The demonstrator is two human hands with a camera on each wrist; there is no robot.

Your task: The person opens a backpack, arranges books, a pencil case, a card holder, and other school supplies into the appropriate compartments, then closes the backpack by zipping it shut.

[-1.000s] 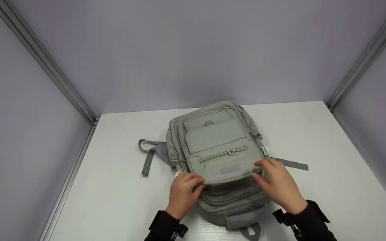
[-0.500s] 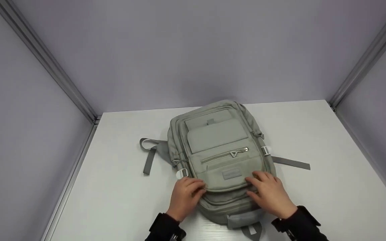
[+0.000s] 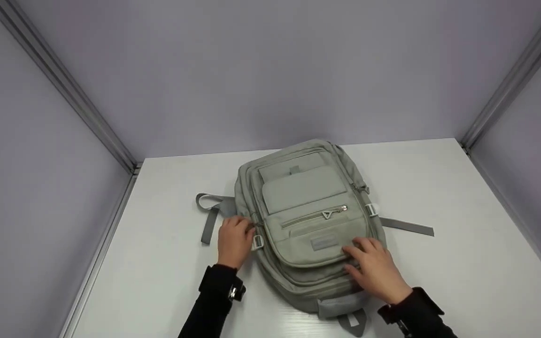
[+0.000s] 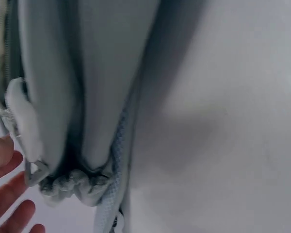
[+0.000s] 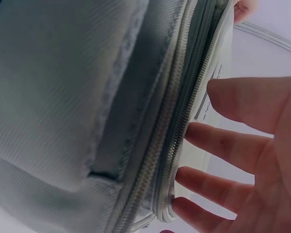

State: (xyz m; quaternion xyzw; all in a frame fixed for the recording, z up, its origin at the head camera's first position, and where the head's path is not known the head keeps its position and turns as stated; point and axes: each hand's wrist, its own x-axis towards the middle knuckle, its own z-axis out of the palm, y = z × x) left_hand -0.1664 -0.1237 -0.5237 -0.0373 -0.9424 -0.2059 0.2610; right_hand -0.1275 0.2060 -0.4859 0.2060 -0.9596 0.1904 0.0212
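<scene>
A grey-green backpack (image 3: 305, 188) lies front side up on the white table, its top handle (image 3: 343, 305) toward the person. My left hand (image 3: 235, 240) is at the bag's left side, beside a white strap buckle (image 3: 258, 242). In the left wrist view its loosely bent, spread fingers (image 4: 12, 194) are by a triangular zipper pull (image 4: 36, 173); no pinch on it shows. My right hand (image 3: 374, 268) rests straight fingertips (image 5: 203, 130) on the front pocket's lower right edge, next to its zipper (image 5: 177, 131). Another triangular pull (image 3: 329, 214) hangs from the front zipper.
Grey straps stick out at the left (image 3: 209, 225) and right (image 3: 409, 226) of the bag. A second white buckle (image 3: 372, 210) is on its right side. Grey panels (image 3: 270, 70) wall in the white table (image 3: 158, 263) at the back and both sides.
The front pocket's lower edge, earlier lifted, now lies down. My left hand has left its lower left corner and moved up and left to the bag's side. My right hand moved down and slightly left.
</scene>
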